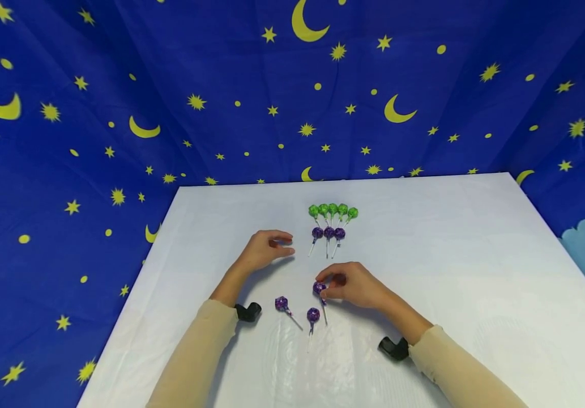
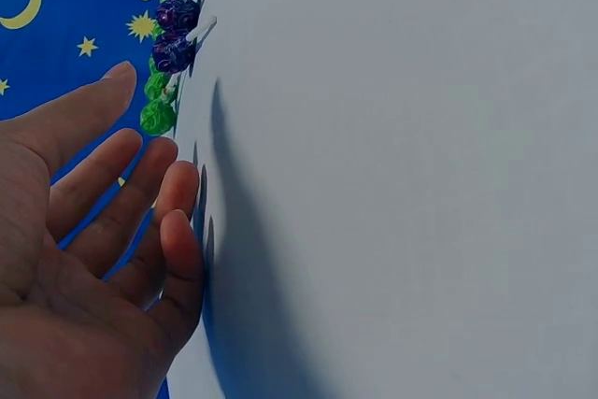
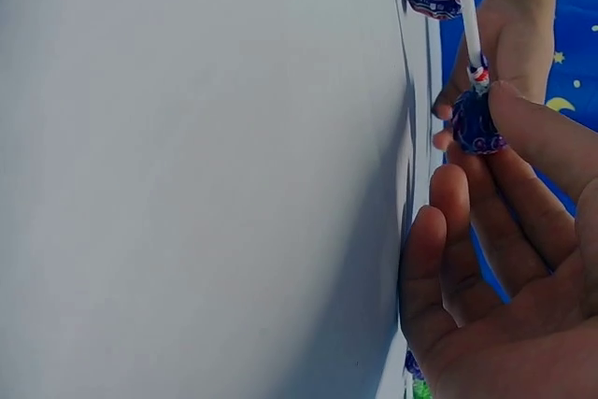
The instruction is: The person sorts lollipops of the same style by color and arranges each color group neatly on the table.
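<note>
My right hand [image 1: 353, 284] pinches a purple-wrapped lollipop [image 3: 477, 123] by its head between thumb and fingers, its white stick pointing back toward me. My left hand [image 1: 268, 249] holds nothing; its fingers are relaxed, left of a row of three purple lollipops [image 1: 329, 233]. Just behind that row lies a fan of several green lollipops [image 1: 333, 209], heads to the back. Nearer me are two more purple lollipops, one [image 1: 281, 304] with its stick slanting right and one [image 1: 313, 315] below the right hand. The left wrist view shows the open left palm [image 2: 103, 221] beside the green and purple heads.
A white-covered table [image 1: 450, 238] fills the work area. Behind and to the left hangs a blue cloth [image 1: 251, 68] with yellow moons and stars. Black wrist camera mounts [image 1: 394, 348] sit under both forearms, close above the table.
</note>
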`<state>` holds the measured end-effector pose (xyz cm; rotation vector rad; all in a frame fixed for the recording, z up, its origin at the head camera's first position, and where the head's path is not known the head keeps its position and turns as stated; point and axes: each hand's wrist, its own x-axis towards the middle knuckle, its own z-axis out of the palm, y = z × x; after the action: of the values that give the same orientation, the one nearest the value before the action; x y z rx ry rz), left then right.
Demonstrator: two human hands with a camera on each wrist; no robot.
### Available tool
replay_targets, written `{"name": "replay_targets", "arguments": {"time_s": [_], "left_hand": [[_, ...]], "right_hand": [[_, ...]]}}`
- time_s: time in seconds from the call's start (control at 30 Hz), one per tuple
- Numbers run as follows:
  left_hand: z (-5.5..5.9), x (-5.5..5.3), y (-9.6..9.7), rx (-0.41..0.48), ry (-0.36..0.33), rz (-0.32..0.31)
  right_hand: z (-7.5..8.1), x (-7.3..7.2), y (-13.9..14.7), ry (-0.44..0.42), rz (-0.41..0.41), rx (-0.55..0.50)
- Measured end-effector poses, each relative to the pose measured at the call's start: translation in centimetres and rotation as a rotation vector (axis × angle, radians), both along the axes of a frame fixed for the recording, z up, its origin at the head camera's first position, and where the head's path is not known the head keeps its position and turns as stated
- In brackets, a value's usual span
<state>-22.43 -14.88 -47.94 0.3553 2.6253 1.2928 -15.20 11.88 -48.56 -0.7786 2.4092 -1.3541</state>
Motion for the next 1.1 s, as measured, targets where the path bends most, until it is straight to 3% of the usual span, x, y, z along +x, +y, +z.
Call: {"name": "replay_targets", "arguments": {"time_s": [0.6, 0.83, 1.1], "left_hand": [[0.2, 1.8, -1.1, 0.014, 0.001, 0.020], [0.2, 3.3, -2.1, 0.033, 0.014, 0.024], [0.7, 5.5, -3.1, 0.015, 0.015, -0.024]], "right_hand": [[0.0, 0.0, 0.3, -0.010, 0.016, 0.001], [-0.1, 0.0, 0.4, 0.001, 0.015, 0.021], [-0.3, -0.1, 0.4, 0.017, 0.016, 0.034]]}}
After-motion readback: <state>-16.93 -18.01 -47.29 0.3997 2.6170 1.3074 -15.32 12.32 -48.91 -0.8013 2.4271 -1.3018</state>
